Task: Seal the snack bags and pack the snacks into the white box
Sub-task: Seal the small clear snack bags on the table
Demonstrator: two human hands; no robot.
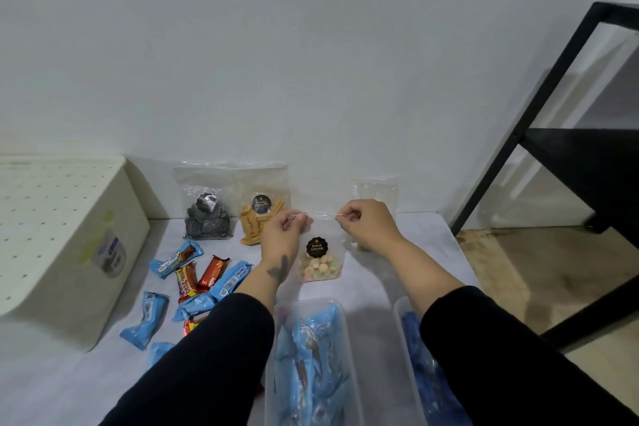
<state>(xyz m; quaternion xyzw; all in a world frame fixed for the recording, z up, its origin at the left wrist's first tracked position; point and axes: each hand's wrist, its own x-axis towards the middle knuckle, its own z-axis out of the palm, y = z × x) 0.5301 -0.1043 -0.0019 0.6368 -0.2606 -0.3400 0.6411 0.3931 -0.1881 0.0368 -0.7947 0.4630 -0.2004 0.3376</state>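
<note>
A pale surface (pixel 397 245) runs up to a white wall. Over its middle, both arms reach forward in black sleeves. The left hand (pixel 285 230) and the right hand (pixel 368 223) each pinch one top corner of the clear biscuit bag (pixel 321 259), holding it upright. The white box (pixel 65 242) stands at the surface's left edge.

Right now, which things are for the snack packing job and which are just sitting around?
For the job:
- biscuit bag, pinched at its top by the left hand and right hand
- dark spiral snack bag
- yellow stick snack bag
- loose wrapped bars
- white box

Just sitting around:
- black shelf frame
- wall
</note>
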